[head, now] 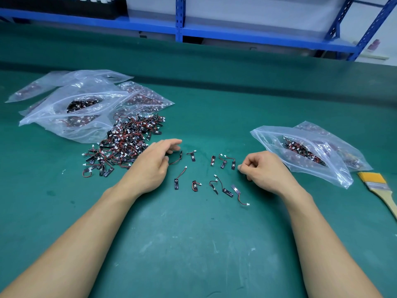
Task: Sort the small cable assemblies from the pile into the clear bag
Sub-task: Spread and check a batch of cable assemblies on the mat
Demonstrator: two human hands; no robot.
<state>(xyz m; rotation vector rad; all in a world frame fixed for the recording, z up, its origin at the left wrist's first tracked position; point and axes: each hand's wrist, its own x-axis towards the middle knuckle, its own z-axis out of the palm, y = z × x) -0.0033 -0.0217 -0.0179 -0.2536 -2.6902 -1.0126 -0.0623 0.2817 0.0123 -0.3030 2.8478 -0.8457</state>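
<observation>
A pile of small cable assemblies (pixel 129 143), black strips with red-black wires and white plugs, lies left of centre on the green mat. Several loose assemblies (pixel 214 181) are spread between my hands. My left hand (pixel 152 164) rests at the pile's right edge, and its thumb and a finger pinch the wire end of one cable assembly (pixel 180 157). My right hand (pixel 264 168) rests on the mat with fingers curled, and nothing shows in it. Just right of it lies an open clear bag (pixel 335 166) with assemblies inside.
Several more clear bags (pixel 71 127), holding assemblies, are heaped at the left behind the pile. A yellow-bristled paintbrush (pixel 380 188) lies at the right edge. A blue metal rack (pixel 180 20) stands beyond the table's far edge.
</observation>
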